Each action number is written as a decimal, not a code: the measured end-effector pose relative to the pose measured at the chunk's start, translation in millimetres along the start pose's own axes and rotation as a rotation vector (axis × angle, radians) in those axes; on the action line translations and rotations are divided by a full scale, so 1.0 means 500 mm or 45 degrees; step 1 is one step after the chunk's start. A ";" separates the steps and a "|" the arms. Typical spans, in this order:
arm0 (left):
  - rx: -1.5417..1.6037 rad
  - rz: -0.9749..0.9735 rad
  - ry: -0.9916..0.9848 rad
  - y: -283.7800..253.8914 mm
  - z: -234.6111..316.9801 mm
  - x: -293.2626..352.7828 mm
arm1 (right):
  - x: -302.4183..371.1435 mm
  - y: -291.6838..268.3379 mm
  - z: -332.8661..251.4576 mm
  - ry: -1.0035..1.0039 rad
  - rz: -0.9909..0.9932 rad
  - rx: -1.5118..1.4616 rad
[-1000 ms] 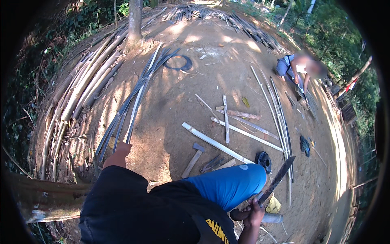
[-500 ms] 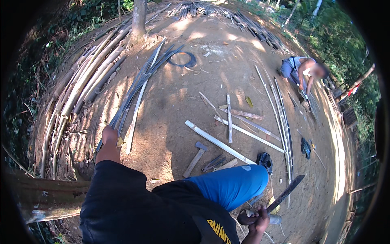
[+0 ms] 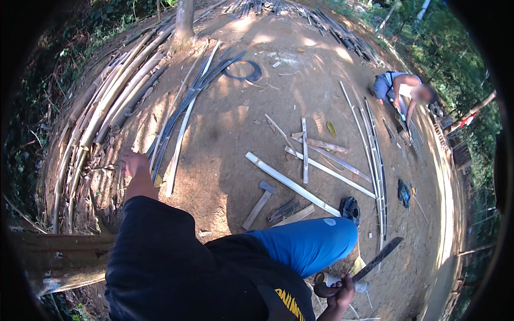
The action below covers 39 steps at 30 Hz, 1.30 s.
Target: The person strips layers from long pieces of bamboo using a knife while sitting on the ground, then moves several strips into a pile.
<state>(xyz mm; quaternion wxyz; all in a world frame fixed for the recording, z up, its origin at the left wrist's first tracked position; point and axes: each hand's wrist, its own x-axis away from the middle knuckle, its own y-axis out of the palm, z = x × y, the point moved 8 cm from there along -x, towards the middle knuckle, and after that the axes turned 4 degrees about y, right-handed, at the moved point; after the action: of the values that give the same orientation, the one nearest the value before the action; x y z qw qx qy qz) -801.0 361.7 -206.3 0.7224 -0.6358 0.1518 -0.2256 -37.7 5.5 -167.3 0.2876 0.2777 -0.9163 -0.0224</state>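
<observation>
My left hand [image 3: 132, 162] is stretched out at the left, fingers apart, with nothing in it. Just right of it lies a bundle of long dark bamboo strips [image 3: 184, 104] with a few pale ones among them. At the lower right, my right hand [image 3: 345, 295] is wrapped round the curved dark handle of a machete [image 3: 378, 259]. Its blade points up and to the right, clear of the ground. An axe [image 3: 259, 205] with a wooden handle rests on the dirt in front of my bent leg.
Bamboo poles [image 3: 107, 107] are piled at the left, by a tree trunk [image 3: 184, 21]. Split bamboo pieces [image 3: 289, 182] lie crossed in the middle, and long strips [image 3: 367, 144] lie to their right. A co-worker [image 3: 399, 91] bends over at the far right. A black bag [image 3: 349, 208] sits beside my knee.
My left hand has let go of the dark bamboo strips and moved slightly left and up. The strips now lie on the ground. The machete remains in my right hand, nearly still.
</observation>
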 end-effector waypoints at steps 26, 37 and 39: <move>1.052 -4.567 2.721 -0.504 0.028 1.394 | 0.157 -0.362 0.019 0.035 0.657 -0.026; 1.643 -3.847 3.785 -0.560 0.015 1.473 | 0.243 -0.453 0.073 -0.029 0.777 0.000; 1.691 -3.744 3.827 -0.557 0.016 1.480 | 0.245 -0.453 0.072 -0.006 0.799 0.030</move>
<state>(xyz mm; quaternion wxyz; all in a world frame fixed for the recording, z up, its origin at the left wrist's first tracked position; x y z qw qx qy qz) -203.1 -40.6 119.7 0.4782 -0.5942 0.0895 0.6405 -28.0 -254.0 -179.9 0.2751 -0.0152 -0.9582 0.0774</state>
